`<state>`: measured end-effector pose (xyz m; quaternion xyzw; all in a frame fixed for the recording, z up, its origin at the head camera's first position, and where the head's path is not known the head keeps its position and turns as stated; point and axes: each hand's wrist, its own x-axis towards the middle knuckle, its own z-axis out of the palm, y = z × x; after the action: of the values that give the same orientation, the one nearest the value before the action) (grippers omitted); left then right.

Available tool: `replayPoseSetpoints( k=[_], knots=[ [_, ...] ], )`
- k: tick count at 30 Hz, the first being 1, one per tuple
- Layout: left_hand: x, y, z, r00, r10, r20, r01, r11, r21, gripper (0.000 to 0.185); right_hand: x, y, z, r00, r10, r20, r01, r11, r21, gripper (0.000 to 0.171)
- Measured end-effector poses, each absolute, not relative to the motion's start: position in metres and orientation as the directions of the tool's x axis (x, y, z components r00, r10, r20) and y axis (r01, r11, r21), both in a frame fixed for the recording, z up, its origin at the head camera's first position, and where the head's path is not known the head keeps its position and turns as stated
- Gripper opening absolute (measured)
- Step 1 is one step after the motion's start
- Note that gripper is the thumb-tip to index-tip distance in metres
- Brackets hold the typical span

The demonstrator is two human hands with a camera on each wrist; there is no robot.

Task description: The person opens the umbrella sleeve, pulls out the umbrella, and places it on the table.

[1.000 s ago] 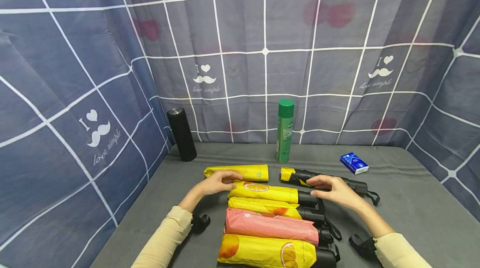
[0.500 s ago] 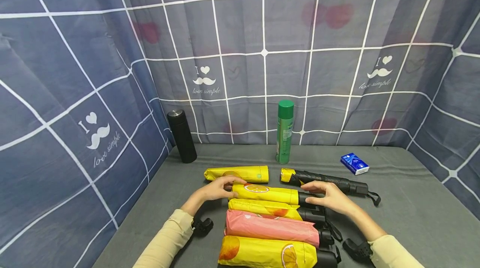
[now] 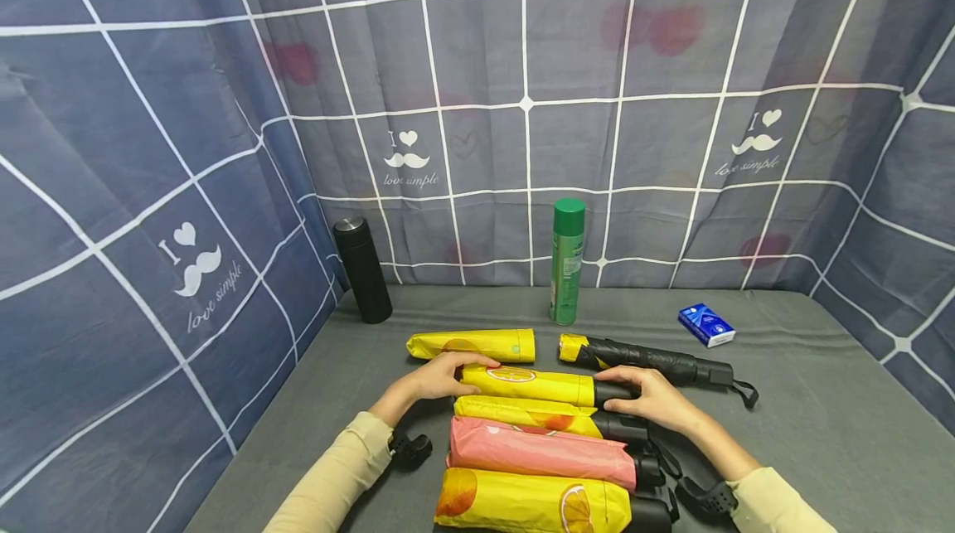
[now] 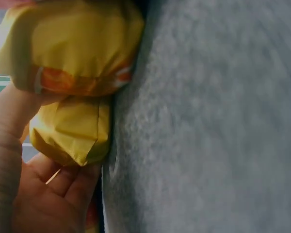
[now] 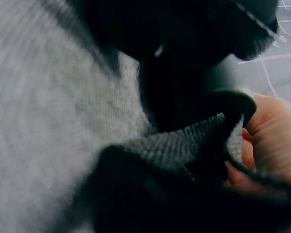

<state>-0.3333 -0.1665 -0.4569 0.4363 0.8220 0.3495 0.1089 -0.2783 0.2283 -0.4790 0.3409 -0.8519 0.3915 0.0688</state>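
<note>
The left hand (image 3: 436,380) curls its fingers (image 3: 477,364) round the cloth end of a yellow umbrella (image 3: 533,385), and the right hand (image 3: 647,400) closes over that umbrella's black handle (image 3: 613,392). It lies crosswise on the grey desk (image 3: 821,400), farthest from the person in a row of four folded umbrellas packed side by side.

The row is tight, so lifting this one could drag the next yellow umbrella (image 3: 525,415) with it, or catch a wrist strap (image 3: 660,454) from the tangle at the handle ends. A sleeved yellow umbrella (image 3: 473,344) and a black umbrella (image 3: 649,359) lie just beyond, at 12 o'clock, and a careless swing of either end could knock them. The green can (image 3: 567,261) stands farther off at 12 and looks easy to tip.

The head view gives the whole layout, including a black flask (image 3: 362,269) at 10 o'clock and a blue pack (image 3: 705,326) at 2. The left wrist view shows the palm (image 4: 43,194) cupped under the yellow tip (image 4: 70,131). The right wrist view shows fingers (image 5: 274,141) against dark handle and strap, too blurred to read the grip closely.
</note>
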Motion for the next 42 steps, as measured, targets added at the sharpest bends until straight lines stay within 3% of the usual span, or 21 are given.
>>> replayPoseSetpoints(
  k=[9, 19, 28, 34, 42],
  knots=[
    [-0.335, -0.164, -0.457, -0.632, 0.749, 0.199, 0.626, 0.342, 0.701, 0.048, -0.281, 0.23, -0.486, -0.776, -0.479, 0.411, -0.628, 0.526, -0.573, 0.04],
    [-0.33, -0.158, -0.438, -0.714, 0.656, 0.246, 0.421, 0.12, 0.899, 0.045, -0.279, 0.234, -0.457, -0.86, -0.332, 0.388, -0.501, 0.398, -0.769, 0.039],
    [-0.329, -0.16, -0.421, -0.663, 0.672, 0.328, 0.42, -0.029, 0.907, 0.046, -0.269, 0.231, -0.424, -0.874, -0.264, 0.407, -0.483, 0.386, -0.786, 0.037],
    [-0.326, -0.166, -0.413, -0.651, 0.69, 0.318, 0.383, -0.063, 0.922, 0.049, -0.264, 0.235, -0.417, -0.856, -0.264, 0.445, -0.502, 0.217, -0.837, 0.035],
    [-0.323, -0.185, -0.403, -0.679, 0.635, 0.369, 0.438, -0.053, 0.897, 0.043, -0.259, 0.251, -0.417, -0.866, -0.252, 0.432, -0.447, 0.004, -0.895, 0.034]
  ],
)
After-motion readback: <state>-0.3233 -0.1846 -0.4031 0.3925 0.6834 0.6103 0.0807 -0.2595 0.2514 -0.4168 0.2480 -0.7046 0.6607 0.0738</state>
